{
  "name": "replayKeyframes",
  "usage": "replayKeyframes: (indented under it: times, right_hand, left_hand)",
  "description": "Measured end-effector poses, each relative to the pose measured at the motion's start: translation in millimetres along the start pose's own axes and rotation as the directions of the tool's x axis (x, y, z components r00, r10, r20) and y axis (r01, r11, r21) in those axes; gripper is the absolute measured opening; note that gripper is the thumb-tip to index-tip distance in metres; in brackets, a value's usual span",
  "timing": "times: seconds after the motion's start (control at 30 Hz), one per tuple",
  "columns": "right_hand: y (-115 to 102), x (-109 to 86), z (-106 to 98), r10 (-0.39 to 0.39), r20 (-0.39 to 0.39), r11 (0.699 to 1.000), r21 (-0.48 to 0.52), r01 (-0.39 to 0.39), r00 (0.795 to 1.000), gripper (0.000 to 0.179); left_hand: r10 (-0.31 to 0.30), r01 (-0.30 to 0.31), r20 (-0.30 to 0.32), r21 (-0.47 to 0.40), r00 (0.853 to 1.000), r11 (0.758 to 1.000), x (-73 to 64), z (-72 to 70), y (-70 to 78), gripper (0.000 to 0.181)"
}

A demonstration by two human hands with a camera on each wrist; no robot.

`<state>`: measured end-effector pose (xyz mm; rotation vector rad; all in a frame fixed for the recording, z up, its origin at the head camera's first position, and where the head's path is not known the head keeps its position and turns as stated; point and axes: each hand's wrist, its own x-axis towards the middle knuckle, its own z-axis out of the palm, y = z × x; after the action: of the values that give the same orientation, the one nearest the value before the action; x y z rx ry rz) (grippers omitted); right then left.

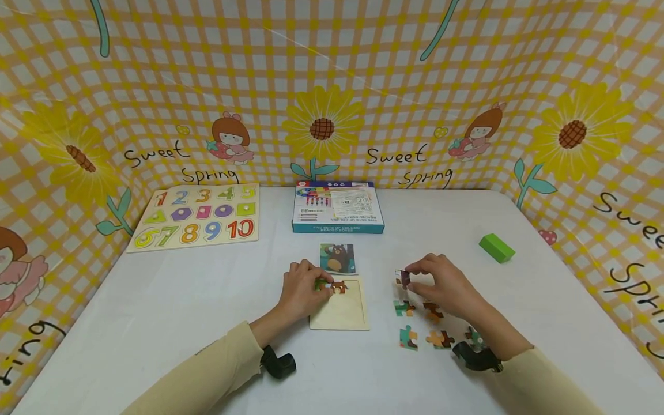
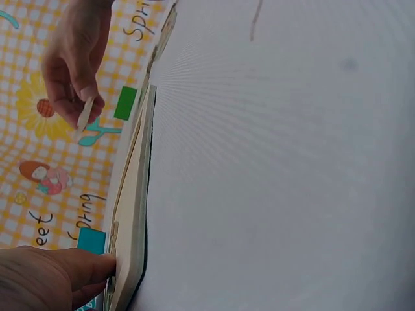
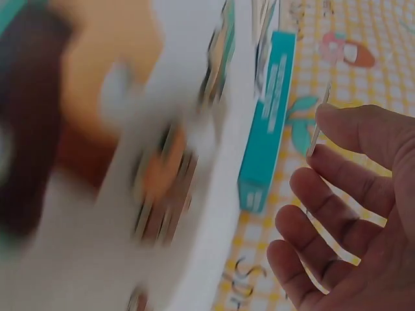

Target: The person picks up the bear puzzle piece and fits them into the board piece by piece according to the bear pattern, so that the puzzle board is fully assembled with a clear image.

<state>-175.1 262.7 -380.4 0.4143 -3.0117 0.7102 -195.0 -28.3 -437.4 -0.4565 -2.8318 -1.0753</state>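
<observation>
Jutting from the pinching right hand [image 1: 443, 283] is a puzzle piece [image 1: 402, 278].

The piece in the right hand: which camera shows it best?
The head view: there the piece shows its printed face, pinched by the right hand. The left wrist view shows it pale and nearly edge-on, farther off; the right wrist view, close up, shows only a thin edge.

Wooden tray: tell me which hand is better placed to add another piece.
Probably the right hand: it pinches a loose puzzle piece to the right of the wooden tray, while the left hand is occupied at the bear pieces inside it.
</observation>
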Motion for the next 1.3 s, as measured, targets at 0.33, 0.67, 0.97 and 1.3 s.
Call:
replayKeyframes:
  times: [0.33,0.67,0.97,1.3]
  right_hand:
    - [-32.3,10.5,18.6,-0.046,-0.015,0.999,-0.026,0.046,0.999,0.026]
    - [-55.5,22.2,33.9,-0.042,0.015,0.997,-0.061,0.043,0.999,0.026]
    - [-64.0,32.3,39.7,-0.07,0.05,0.992,-0.097,0.075,0.996,0.024]
    - [-66.5,40.2,46.6,-0.065,0.127,0.99,-0.117,0.08,0.99,0.025]
  left_hand:
    - [-0.005,0.005,0.002,-0.002,1.0,1.0,0.4,0.5,0.5,0.012]
    - [0.001,-0.001,0.0,0.004,1.0,1.0,0.7,0.5,-0.1,0.012]
    - [-0.002,0.002,0.003,0.01,1.0,1.0,0.6,0.9,-1.7,0.012]
    - [0.0,0.0,0.002,0.005,1.0,1.0,0.2,1.2,-0.9,0.013]
